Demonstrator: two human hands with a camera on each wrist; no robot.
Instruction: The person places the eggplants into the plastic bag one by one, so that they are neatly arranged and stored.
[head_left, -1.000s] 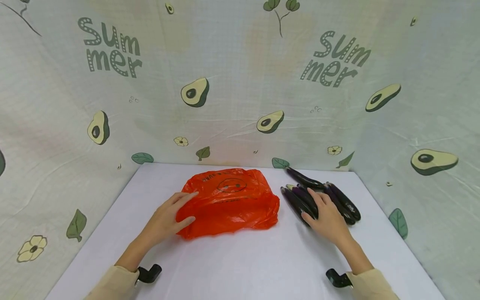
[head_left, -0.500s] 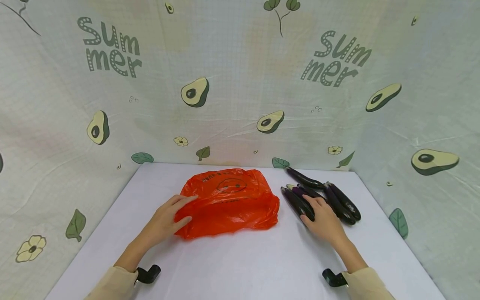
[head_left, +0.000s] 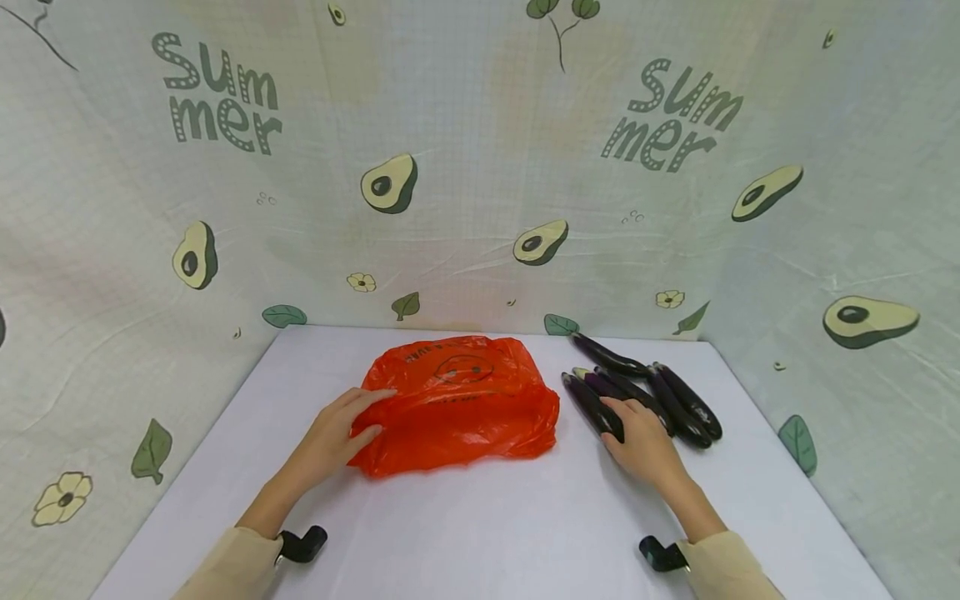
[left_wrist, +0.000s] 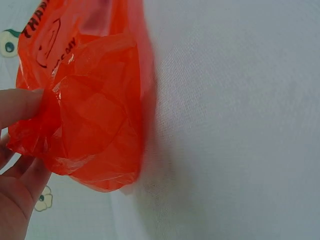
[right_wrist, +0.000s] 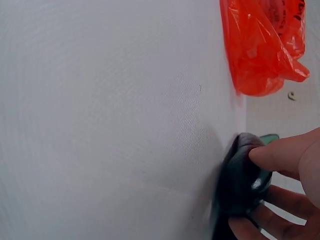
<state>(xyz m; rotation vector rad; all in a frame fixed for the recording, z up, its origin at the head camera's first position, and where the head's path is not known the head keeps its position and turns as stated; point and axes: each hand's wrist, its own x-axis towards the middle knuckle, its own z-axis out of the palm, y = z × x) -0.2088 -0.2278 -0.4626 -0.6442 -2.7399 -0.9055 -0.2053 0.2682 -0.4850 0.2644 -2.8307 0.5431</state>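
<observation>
A crumpled red plastic bag (head_left: 457, 417) with dark printing lies left of the middle of the table. My left hand (head_left: 326, 437) pinches its left side; in the left wrist view the thumb (left_wrist: 20, 106) presses the gathered plastic, with fingers behind it. At the right, my right hand (head_left: 645, 443) grips the near end of the leftmost eggplant (head_left: 591, 404), which is dark and glossy. The right wrist view has the thumb (right_wrist: 282, 152) on one side of this eggplant and curled fingers on the other. Part of the eggplant is hidden by the hand.
Several more eggplants lie beside and behind the right hand, among them one eggplant (head_left: 611, 358) at the back and another eggplant (head_left: 688, 396) at the far right. A white table (head_left: 480, 533) carries everything. Printed cloth (head_left: 465, 167) walls it at the back and sides.
My right hand has shifted left and slightly toward me, from over the eggplants onto the leftmost one, uncovering those to its right. The left hand stays at the bag with hardly any movement.
</observation>
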